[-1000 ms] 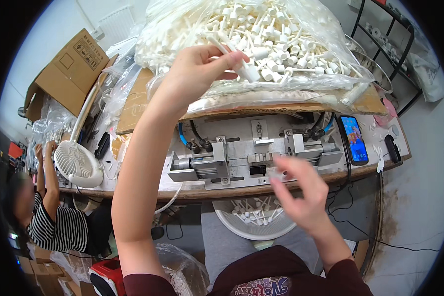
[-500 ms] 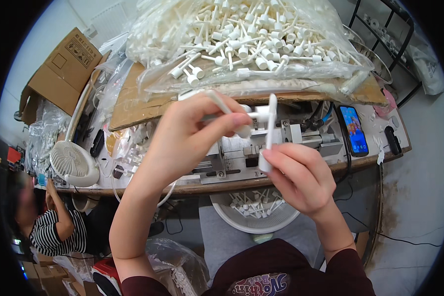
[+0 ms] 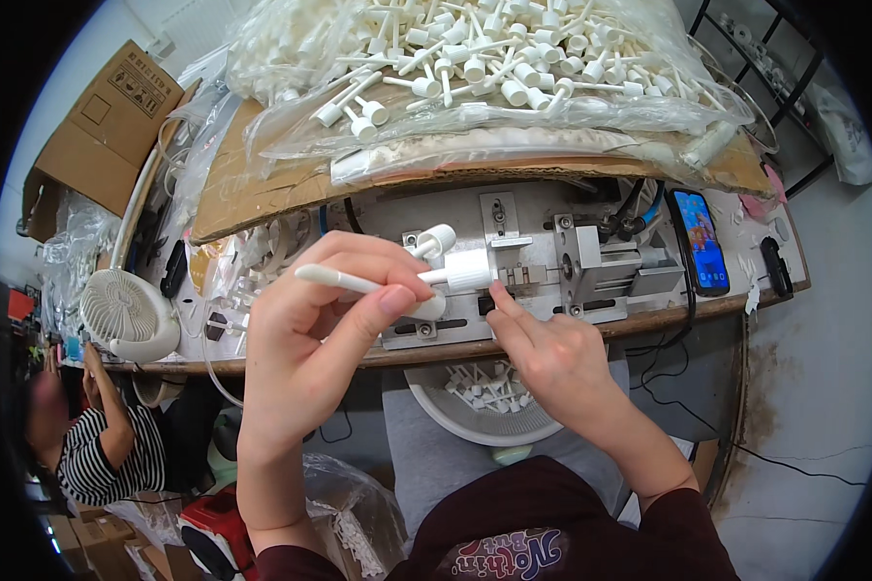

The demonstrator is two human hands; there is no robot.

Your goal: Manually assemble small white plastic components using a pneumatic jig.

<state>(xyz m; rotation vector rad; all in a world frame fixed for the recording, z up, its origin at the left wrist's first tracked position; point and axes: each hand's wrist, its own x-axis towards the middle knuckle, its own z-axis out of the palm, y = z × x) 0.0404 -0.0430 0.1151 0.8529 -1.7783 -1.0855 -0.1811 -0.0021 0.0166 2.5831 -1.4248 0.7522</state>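
My left hand (image 3: 329, 320) is closed around several white plastic scoops. One scoop's handle (image 3: 334, 279) points left out of the grip, and a small round cup (image 3: 438, 240) sticks up past the fingers. Held level, another scoop's white cup (image 3: 469, 271) faces right, in front of a metal clamping fixture (image 3: 533, 276) on the bench. Against the right end of that cup rests the forefinger of my right hand (image 3: 557, 358); its first fingers are stretched out and the thumb is hidden. I see nothing held in it.
A heap of white scoops (image 3: 513, 58) in clear plastic lies on a cardboard sheet (image 3: 233, 198) above the bench. A basket (image 3: 489, 431) of scoops sits at my lap. A phone (image 3: 700, 242) is right, a fan (image 3: 129, 315) left, and a person (image 3: 111, 450) sits far left.
My left hand has moved left and down with its scoops. My right hand no longer holds the upright scoop; its fingers now touch the level cup. The head view has shifted slightly.
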